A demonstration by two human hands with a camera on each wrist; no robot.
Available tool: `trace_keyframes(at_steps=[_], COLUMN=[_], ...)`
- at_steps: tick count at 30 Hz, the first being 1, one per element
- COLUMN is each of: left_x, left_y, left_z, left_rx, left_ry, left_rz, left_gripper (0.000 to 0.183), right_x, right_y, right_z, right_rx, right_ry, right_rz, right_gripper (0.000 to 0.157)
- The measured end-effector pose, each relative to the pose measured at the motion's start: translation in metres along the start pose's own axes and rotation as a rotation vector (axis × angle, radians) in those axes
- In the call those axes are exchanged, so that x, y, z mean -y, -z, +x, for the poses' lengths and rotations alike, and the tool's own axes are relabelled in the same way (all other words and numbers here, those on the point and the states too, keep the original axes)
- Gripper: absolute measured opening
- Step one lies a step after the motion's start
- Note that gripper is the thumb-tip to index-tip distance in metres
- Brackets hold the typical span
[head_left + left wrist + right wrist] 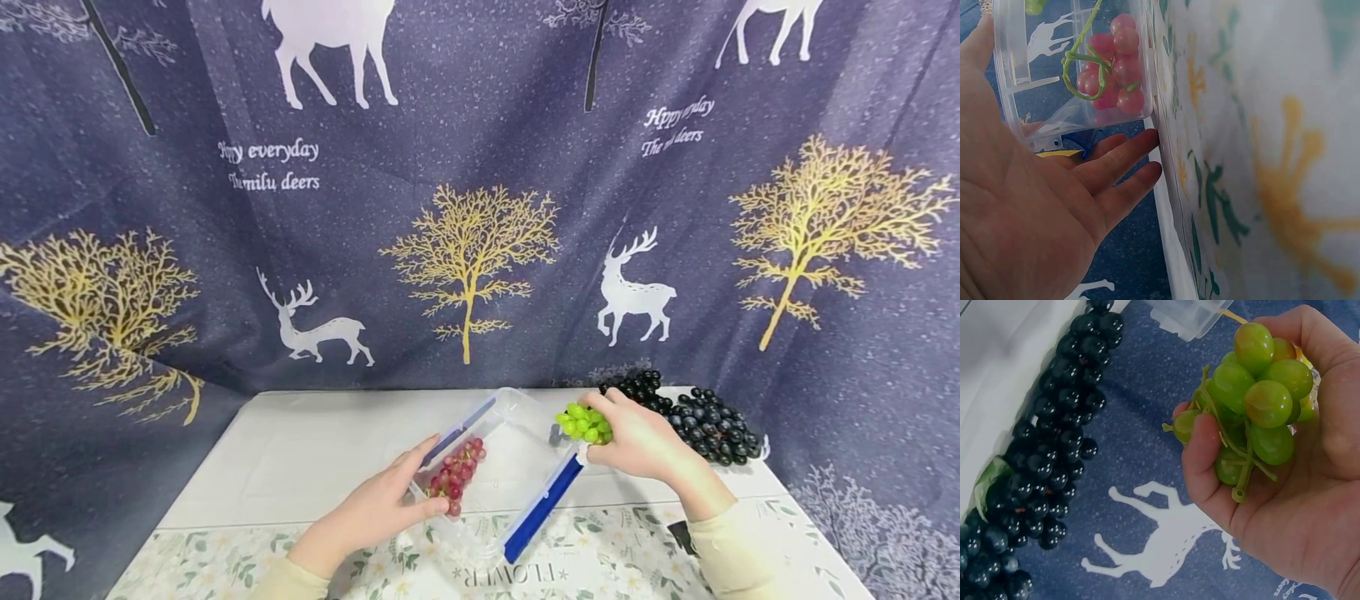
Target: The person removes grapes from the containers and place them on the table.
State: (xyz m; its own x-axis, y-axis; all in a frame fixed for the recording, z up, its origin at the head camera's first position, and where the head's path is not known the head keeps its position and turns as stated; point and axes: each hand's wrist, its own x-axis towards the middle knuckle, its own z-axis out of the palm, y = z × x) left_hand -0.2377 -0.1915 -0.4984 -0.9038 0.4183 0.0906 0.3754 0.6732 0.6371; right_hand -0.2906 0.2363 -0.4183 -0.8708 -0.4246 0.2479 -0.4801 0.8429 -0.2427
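Observation:
A clear plastic box with blue-edged side flaps stands on the table. Inside, along its left side, lies a bunch of red grapes with a green stem. My left hand rests on the box's near left corner, thumb stretched over the near edge and fingers along the outside; the left wrist view shows those fingers extended beside the wall. Over the box's right edge, my right hand grips a bunch of green grapes, fingers curled around it and the cut stem showing.
Bunches of black grapes lie at the back right of the table, beyond my right hand. A floral cloth covers the front of the table. Behind it hangs a dark blue curtain printed with deer and trees.

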Motion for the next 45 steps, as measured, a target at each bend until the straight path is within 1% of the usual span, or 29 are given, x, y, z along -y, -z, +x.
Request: trace_keyframes(at_steps=[6,17,24,29,34,41,45], left_x=[0.001,0.002,0.001,0.0,-0.002,-0.002,-0.003], left_y=[0.0,-0.001,0.0,0.0,0.001,0.001,0.001], left_z=[0.0,0.0,0.0,0.0,0.0,-0.001,-0.001], left_rx=[0.009,0.006,0.006,0.009,0.01,0.011,0.007], left_ry=[0.003,0.012,0.006,0.011,0.02,0.025,0.023], left_rz=[-0.01,-0.012,-0.015,-0.013,-0.011,-0.015,-0.023], left_gripper=[0.092,0.095,0.095,0.096,0.097,0.095,0.094], right_x=[-0.008,-0.019,-0.029,-0.037,-0.049,-0.059,-0.064], right_y=[0.002,0.006,0.007,0.006,0.003,0.004,0.004], right_z=[-0.005,-0.013,-0.017,-0.021,-0.026,-0.032,-0.035], right_rx=[0.015,0.021,0.024,0.037,0.039,0.073,0.077], right_ry=[-0.039,-0.072,-0.096,-0.121,-0.13,-0.168,-0.185], right_rz=[0.0,0.012,0.005,0.006,-0.017,-0.011,-0.015], right_gripper=[0.07,0.072,0.072,0.073,0.072,0.075,0.074])
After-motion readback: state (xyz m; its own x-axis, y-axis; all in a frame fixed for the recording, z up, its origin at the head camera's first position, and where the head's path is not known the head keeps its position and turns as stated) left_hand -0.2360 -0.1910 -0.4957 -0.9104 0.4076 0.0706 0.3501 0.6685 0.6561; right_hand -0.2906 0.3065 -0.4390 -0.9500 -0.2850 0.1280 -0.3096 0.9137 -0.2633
